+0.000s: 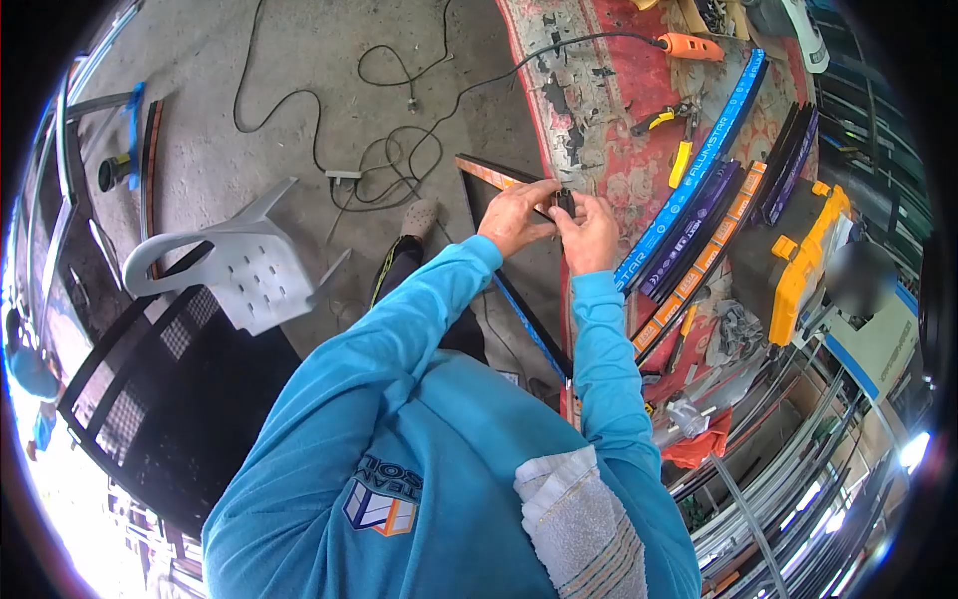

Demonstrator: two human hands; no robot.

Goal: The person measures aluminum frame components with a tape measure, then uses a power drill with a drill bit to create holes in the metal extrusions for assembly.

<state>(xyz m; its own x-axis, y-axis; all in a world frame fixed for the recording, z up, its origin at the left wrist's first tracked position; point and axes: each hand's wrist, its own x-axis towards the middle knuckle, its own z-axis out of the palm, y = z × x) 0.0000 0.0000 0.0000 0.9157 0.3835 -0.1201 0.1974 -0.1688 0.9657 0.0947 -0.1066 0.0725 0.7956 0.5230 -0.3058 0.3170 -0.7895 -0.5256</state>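
Both hands meet near the top centre, over the edge of the red cloth. My left hand (514, 217) is closed, with its fingertips at the end of an orange-labelled dark profile (486, 172). My right hand (589, 232) pinches a small black piece (566, 202) between thumb and fingers. The fingertips of both hands nearly touch around this piece, and its lower part is hidden. Below the hands, a blue-labelled dark profile (529, 319) slants down to the right, behind my right sleeve.
Labelled profiles (704, 165) lie across the red cloth (614, 130), near yellow-handled pliers (682, 160) and an orange tool (691, 46). A yellow case (808, 265) is at the right. A broken white chair (254, 270) and cables (344, 175) are on the left floor.
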